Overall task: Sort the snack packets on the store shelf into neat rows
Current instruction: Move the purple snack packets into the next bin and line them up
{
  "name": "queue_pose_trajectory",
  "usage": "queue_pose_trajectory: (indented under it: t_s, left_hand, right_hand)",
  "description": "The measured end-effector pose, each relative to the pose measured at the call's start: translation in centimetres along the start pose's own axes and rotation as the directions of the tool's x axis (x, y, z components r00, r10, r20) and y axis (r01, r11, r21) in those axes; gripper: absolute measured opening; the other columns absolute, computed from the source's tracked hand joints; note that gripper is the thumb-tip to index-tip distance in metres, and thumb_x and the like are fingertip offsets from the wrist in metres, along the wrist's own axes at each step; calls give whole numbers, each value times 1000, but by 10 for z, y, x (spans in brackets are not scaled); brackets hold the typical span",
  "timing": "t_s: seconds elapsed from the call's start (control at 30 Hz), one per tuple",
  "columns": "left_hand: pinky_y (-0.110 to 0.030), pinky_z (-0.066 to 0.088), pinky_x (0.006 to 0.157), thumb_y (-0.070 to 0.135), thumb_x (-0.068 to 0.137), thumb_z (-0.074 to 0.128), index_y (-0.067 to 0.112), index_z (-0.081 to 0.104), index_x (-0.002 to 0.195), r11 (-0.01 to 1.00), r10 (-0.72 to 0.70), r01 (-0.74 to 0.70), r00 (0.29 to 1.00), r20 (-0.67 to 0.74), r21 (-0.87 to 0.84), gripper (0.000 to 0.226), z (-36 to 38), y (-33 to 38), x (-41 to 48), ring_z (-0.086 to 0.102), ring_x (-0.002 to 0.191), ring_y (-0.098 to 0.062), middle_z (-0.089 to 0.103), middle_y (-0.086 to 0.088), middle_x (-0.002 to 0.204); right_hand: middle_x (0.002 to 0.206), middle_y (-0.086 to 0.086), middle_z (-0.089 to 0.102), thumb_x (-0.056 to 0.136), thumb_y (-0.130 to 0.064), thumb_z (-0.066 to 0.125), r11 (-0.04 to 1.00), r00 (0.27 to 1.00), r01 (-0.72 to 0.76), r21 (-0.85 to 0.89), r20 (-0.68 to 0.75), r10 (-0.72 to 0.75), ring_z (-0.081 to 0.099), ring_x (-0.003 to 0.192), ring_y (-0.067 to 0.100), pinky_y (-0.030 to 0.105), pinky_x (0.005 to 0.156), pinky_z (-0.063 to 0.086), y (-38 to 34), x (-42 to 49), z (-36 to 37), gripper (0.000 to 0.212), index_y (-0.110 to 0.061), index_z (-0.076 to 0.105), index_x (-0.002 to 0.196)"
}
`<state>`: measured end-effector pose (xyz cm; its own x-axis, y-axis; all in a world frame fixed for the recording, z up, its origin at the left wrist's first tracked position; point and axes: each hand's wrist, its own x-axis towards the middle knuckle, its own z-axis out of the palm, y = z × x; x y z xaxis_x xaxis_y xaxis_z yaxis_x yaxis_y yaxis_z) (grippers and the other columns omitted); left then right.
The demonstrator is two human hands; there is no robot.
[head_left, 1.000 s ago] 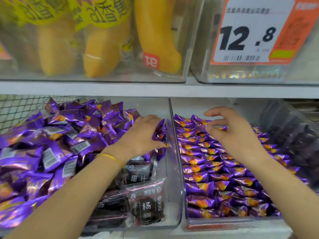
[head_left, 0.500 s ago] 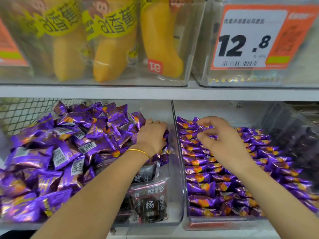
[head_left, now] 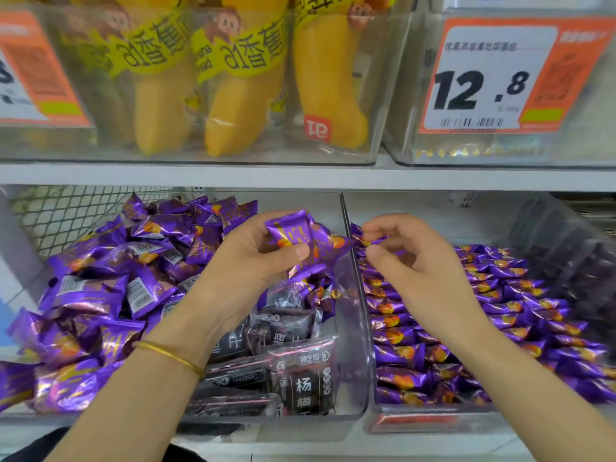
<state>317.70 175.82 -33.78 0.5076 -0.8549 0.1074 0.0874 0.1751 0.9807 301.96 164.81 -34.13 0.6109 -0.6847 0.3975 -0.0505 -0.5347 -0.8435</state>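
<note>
Up it comes! A handful of purple snack packets [head_left: 301,235] is now lifted clear of the loose pile [head_left: 110,278] in the left bin [head_left: 353,345]. Half a second ago the left hand [head_left: 243,271] was laid palm-down in that heap. Now it is turned over and raised, its fingers [head_left: 298,252] curled tight round several packets with the thumb pressed on top. The bundle is held just above the clear wall dividing the two bins, toward the back of the lower shelf [head_left: 400,445].

On the other side, the right hand [head_left: 426,278] has been brought in to the divider as well. A single purple packet [head_left: 368,238] is pinched between thumb and fingertips at the rear left corner of the right bin [head_left: 416,425], with the remaining fingers loosely bent. A moment earlier nothing was held there, and the hand was only poised over the neat rows [head_left: 500,315].

So a fresh batch appears to have been drawn from the jumble, and one packet is seemingly being taken across to be laid at the back of the leftmost row. Plenty of work is judged to remain. The left bin is still heaped high, and dark packets [head_left: 300,378] are mixed in at its front right corner.
</note>
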Motion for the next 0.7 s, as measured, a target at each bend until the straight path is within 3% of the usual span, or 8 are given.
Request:
queue_pose_trajectory:
  t_s: [0.07,0.13,0.23,0.33,0.4,0.5,0.6,0.7]
  left_hand:
    - [-30,58,75,-1,67,61,13,62,104,990,-1,5,1000,30,-141,39,2,5,-5,68,80,-15,72,-3,83]
    - [-28,57,71,-7,69,61,9,61,105,966,7,14,997,79,-257,40,3,8,-9,69,76,-17,72,-7,83]
    - [-31,58,73,-13,71,63,8,63,103,943,1,34,994,105,-330,38,4,6,-11,69,77,-19,71,-11,86]
    - [-32,56,82,-9,68,61,6,61,104,936,-29,50,998,64,-349,40,6,2,-11,68,80,-17,70,-9,89]
    - [-32,55,83,-3,68,59,7,62,102,944,-53,50,999,0,-327,35,8,-1,-11,66,77,-15,70,-5,85]
    - [-26,48,67,-3,77,61,13,63,92,991,-61,47,992,-109,-125,23,10,-7,-10,58,60,-9,67,2,69]
    - [-19,51,55,-9,82,55,11,62,90,986,-61,42,991,-116,-158,23,16,-6,-11,58,55,-9,66,0,64]
    - [-22,55,61,-1,89,50,8,62,86,948,-107,89,993,-44,-304,16,21,-3,-13,62,69,-16,66,-9,78]
  right_hand:
    - [103,-2,60,86,-11,61,1000,1000,17,5,26,-18,55,80,5,17,70,45,-4,-1,6,26,-35,58,96]
    - [106,-3,57,85,-18,63,999,999,32,-27,35,-31,54,81,5,11,73,42,-7,-2,10,26,-36,57,102]
    - [100,-13,62,84,-17,65,1000,998,22,-3,57,-22,57,82,-2,8,75,41,-11,0,13,23,-34,62,100]
    - [83,-15,66,85,-14,63,994,999,-42,97,-4,43,57,68,-6,8,67,43,-12,3,15,16,-29,65,91]
    - [75,-8,63,87,-16,61,972,989,-117,205,-60,132,52,57,2,16,59,42,-9,6,13,12,-26,66,90]
    - [77,4,63,80,-24,65,873,975,-219,435,79,206,47,59,19,27,55,41,-9,3,10,15,-16,69,92]
    - [82,5,67,80,-20,69,906,974,-214,364,148,171,51,60,15,22,54,46,-15,-3,17,7,-21,71,87]
    - [92,4,65,79,-20,68,948,988,-154,279,70,140,53,60,2,17,57,44,-18,-4,18,9,-26,70,85]
